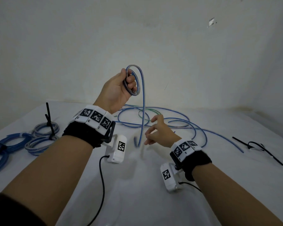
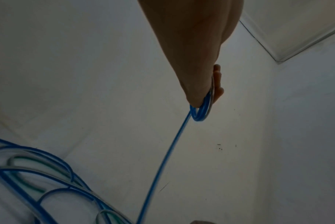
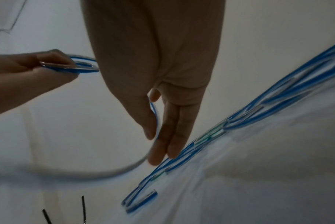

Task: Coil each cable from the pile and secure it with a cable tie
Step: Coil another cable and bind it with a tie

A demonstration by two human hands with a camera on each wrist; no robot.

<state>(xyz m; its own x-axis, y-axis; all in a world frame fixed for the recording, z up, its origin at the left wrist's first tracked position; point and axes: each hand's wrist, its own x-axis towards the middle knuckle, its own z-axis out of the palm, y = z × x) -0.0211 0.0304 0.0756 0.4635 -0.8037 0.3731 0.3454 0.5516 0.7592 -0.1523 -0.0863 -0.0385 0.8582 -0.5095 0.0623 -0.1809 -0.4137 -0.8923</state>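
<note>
The left hand (image 1: 116, 90) is raised above the table, its fingers curled round a small coil of thin blue cable (image 1: 132, 82) that already has several turns in it. From the top of that coil the free length of the same cable (image 1: 143, 111) arcs over and drops almost straight down to the white tablecloth (image 1: 153, 185), where its blurred end lies just in front of the right hand (image 1: 160, 131). The right hand is lower and apart from the left, fingers nearly straight and loosely spread. In the right wrist view the strand passes between the thumb (image 3: 143, 115) and the fingers, guided rather than firmly pinched, as far as the blur allows a reading.

To do this turn well, the right hand should probably let the strand slide through a light hold, carry it up and lay it on the coil at the same loop size, while the left thumb traps each new turn so that none springs off.

Behind the hands lies the loose pile of blue, grey and green cables (image 1: 170, 121). To the left lie finished coils bound with black ties (image 1: 44, 132), and to the right spare black cable ties (image 1: 258, 146).
</note>
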